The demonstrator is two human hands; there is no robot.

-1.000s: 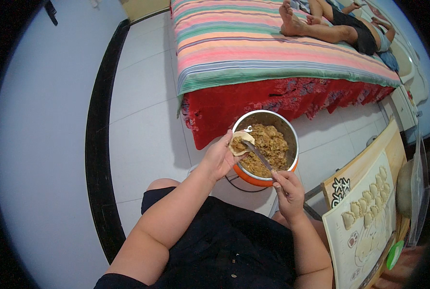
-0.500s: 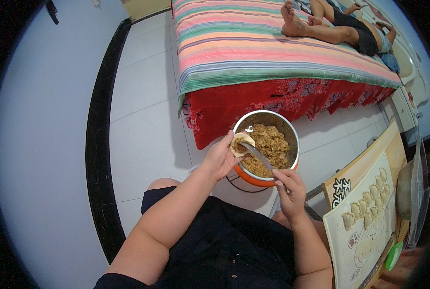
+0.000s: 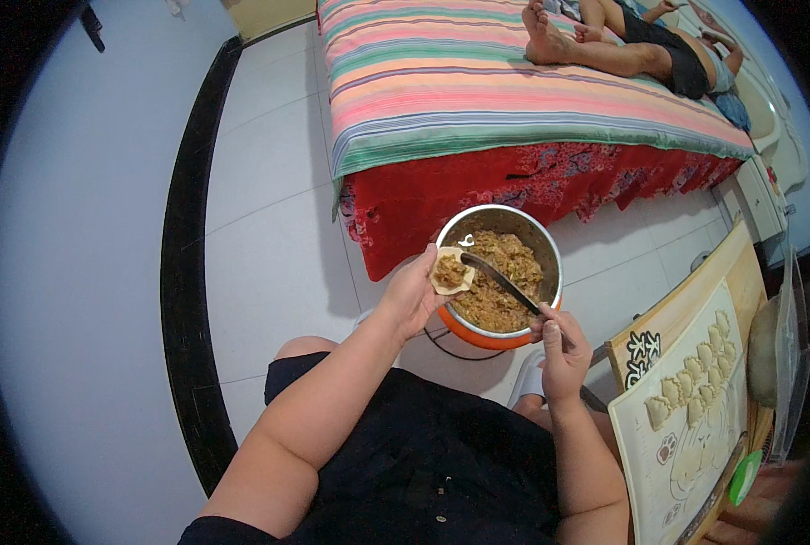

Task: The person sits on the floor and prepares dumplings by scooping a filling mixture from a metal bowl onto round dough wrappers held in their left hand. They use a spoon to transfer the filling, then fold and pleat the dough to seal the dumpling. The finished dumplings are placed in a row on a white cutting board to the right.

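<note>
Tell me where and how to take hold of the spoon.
Probably best by the handle, near its end, coming from the right, as the right hand does: the long, thin spoon slants that way toward the rim of the pot, while its head is at the wrapper in the left hand.

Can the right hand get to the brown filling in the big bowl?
Probably yes: the right hand holds a utensil over the open bowl, and no lid covers the brown filling.

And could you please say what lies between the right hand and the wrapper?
In the head view: the dark utensil, with filling in the pot beneath it.
</note>
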